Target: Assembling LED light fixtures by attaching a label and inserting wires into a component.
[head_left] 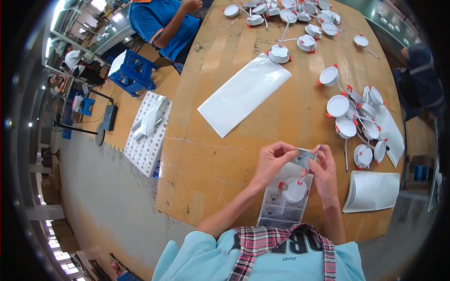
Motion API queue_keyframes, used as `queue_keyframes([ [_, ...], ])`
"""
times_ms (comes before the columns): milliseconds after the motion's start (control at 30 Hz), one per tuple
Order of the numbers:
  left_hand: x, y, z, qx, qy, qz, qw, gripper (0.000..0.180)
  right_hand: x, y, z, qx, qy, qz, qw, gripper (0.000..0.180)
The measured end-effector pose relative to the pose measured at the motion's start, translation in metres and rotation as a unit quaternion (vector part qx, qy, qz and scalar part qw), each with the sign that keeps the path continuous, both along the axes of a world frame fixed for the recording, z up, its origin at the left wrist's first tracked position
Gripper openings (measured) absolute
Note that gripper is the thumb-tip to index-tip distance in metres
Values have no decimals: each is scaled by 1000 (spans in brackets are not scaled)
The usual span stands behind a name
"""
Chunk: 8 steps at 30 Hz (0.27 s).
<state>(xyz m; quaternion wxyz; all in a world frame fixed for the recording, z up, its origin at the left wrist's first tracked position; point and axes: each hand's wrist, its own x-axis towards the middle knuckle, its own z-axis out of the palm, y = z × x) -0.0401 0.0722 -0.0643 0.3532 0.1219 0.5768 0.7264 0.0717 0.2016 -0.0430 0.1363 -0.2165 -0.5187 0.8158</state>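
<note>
Between my hands is a small silver-grey printed label (302, 157), its surface partly covered by my fingers. My left hand (274, 164) pinches its left end between thumb and fingertips. My right hand (324, 174) is closed on the right side of the label, thumb against it. Just below my fingers a round white downlight (295, 191) with red-tipped spring clips lies on a strip of grey printed labels (279, 214). A short lead runs from the lamp up toward my right hand; where it ends is hidden by the fingers.
To the right lies a cluster of white downlights (346, 127), with a stack of white sheets (372, 192) nearer me. A flat white sleeve (243, 96) rests mid-table. More downlights (307, 43) crowd the far end. A person in blue (159, 28) is beyond the left edge, near a blue stool (132, 72).
</note>
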Motion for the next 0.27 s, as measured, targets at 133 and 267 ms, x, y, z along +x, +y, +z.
queue_keyframes([
  [133,-1,-2,1,-14,20,0,1000,14,-3,1,-4,13,5,-7,1000,21],
  [267,0,-1,4,7,31,1,1000,15,-2,3,-7,39,-12,-10,999,20],
])
